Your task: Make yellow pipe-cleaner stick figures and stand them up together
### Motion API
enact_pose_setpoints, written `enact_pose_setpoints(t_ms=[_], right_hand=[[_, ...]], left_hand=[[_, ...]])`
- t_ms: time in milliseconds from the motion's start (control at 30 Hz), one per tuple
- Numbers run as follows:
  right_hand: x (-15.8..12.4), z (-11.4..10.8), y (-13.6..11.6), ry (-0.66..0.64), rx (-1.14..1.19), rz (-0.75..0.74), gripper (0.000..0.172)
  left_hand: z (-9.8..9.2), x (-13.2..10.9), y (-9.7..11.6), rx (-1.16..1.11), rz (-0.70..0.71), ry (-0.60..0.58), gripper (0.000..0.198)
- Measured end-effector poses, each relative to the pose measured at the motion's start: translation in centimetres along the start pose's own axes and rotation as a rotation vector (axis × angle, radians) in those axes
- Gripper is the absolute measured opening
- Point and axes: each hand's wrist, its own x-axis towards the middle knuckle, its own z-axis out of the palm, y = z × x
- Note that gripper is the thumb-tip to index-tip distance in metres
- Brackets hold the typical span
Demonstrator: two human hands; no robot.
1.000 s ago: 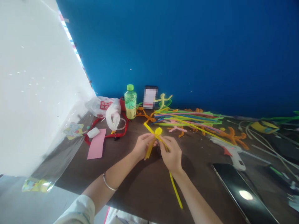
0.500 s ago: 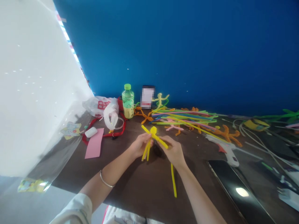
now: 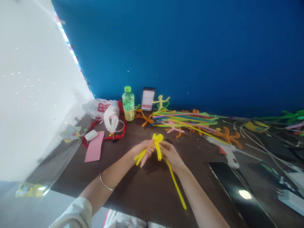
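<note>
A yellow pipe-cleaner figure point(image 3: 157, 146) with a rounded, bent top is held between my two hands above the table. My left hand point(image 3: 143, 150) is closed round its left side, and several short yellow ends stick out below the fingers. My right hand point(image 3: 171, 154) pinches the figure from the other side. From under that hand a long yellow pipe cleaner point(image 3: 177, 186) slants down toward the table's front edge. The fingers partly hide where the strands join.
Behind lies a pile of coloured pipe cleaners point(image 3: 187, 118) among bent orange figures point(image 3: 228, 136). A glue gun point(image 3: 228, 152) and a dark phone point(image 3: 234, 186) are at right. A green-capped bottle point(image 3: 128, 104), plastic bag point(image 3: 99, 107) and pink paper point(image 3: 95, 148) stand or lie left.
The figure has been turned, so its crosswise yellow arm now points downward. The short ends swing left, and the long strand slants further right. Both hands keep their hold.
</note>
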Motion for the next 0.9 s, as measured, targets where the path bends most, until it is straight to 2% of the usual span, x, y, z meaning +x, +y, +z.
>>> enact_pose_setpoints(t_ms=[100,267,333,433,567,633,733,800,900], right_hand=[[0.1,0.0,0.4,-0.037,0.089,0.022,0.035],[0.0,-0.1,0.3,0.021,0.149,0.004,0.029],[-0.1,-0.1,0.2,0.065,0.172,-0.006,0.026],[0.0,0.1,-0.1,0.142,0.209,-0.024,0.023],[0.1,0.5,0.1,0.262,0.199,-0.071,0.028],[0.1,0.7,0.1,0.335,0.136,-0.117,0.031],[-0.3,0.9,0.0,0.424,-0.081,-0.218,0.031],[-0.6,1.1,-0.2,0.452,-0.251,-0.300,0.027],[-0.8,1.2,-0.3,0.467,-0.379,-0.391,0.026]], left_hand=[[0.5,-0.3,0.0,-0.005,-0.028,0.021,0.019],[0.3,0.2,-0.5,0.106,-0.047,0.031,0.016],[-0.1,0.7,-0.9,0.196,0.057,0.047,0.016],[-0.4,1.3,-1.4,0.340,0.323,0.114,0.027],[0.0,1.1,-1.7,0.580,0.573,0.151,0.028],[0.3,0.8,-1.9,0.748,0.693,0.165,0.026],[0.4,0.4,-2.0,0.960,0.878,0.183,0.017],[0.2,0.5,-2.0,1.010,0.914,0.187,0.014],[-0.3,1.0,-2.1,0.929,0.794,0.169,0.024]])
